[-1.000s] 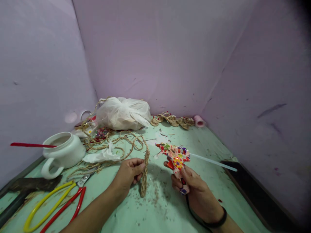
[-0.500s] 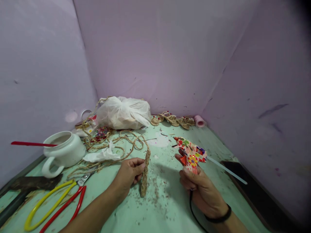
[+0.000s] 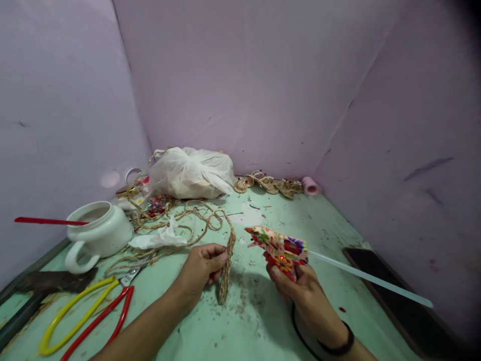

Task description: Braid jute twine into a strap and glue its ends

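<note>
My left hand [image 3: 201,265] is closed around a braided jute strip [image 3: 226,265] that stands almost upright on the green table [image 3: 240,321]. The strip runs back into a loose tangle of jute rope [image 3: 180,223]. My right hand [image 3: 296,286] grips a floral-patterned glue gun [image 3: 280,245], its nozzle pointing left toward the braid but apart from it. A long clear glue stick [image 3: 370,280] sticks out of the gun's back to the right. A black cord trails from the gun beneath my wrist.
A white mug [image 3: 97,233] with a red stick stands at the left. Snips with yellow and red handles [image 3: 80,318] lie at front left. A white plastic bag [image 3: 191,173], small jute sandals [image 3: 268,184] and a pink roll [image 3: 310,186] sit by the back wall.
My right hand swung the glue gun out to the right, then brought it back left and lower toward the braid, tilting it flatter. The left hand stayed holding the braid.
</note>
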`<act>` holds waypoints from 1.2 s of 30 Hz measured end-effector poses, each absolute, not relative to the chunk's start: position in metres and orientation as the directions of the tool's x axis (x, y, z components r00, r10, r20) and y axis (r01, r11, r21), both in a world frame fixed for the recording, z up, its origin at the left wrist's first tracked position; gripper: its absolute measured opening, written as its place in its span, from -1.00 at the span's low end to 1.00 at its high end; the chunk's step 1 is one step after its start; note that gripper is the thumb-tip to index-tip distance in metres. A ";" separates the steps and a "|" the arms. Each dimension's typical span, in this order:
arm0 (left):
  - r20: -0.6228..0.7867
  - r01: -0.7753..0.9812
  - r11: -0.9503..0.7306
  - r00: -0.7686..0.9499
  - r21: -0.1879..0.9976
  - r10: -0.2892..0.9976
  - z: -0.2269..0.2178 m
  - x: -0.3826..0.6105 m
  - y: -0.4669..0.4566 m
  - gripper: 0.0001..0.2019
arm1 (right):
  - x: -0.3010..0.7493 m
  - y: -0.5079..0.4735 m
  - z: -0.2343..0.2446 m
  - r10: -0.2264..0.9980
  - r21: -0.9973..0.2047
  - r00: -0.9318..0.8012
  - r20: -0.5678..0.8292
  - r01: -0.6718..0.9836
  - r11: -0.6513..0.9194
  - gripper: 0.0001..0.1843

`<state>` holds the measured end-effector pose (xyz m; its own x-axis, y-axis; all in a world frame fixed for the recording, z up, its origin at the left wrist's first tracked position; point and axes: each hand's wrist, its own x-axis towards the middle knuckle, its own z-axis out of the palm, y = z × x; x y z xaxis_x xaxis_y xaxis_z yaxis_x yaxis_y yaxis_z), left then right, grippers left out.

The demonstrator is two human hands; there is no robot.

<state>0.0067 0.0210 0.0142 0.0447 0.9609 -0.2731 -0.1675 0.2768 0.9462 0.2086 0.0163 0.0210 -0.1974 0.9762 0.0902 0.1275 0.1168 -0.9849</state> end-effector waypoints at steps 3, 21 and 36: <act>-0.267 -0.170 0.274 0.059 0.947 0.962 0.014 0.007 0.020 -0.63 | 0.209 0.018 0.024 0.969 -0.966 -0.215 0.123 0.199 0.167 -0.69; -0.260 -0.150 0.265 0.049 0.953 0.964 0.015 0.009 0.020 -0.66 | 0.207 0.019 0.021 0.941 -0.949 -0.302 0.156 0.217 0.227 -0.68; -0.241 -0.148 0.249 0.067 0.957 0.968 0.014 0.009 0.019 -0.67 | 0.206 0.018 0.021 0.944 -0.967 -0.288 0.159 0.148 0.208 -0.67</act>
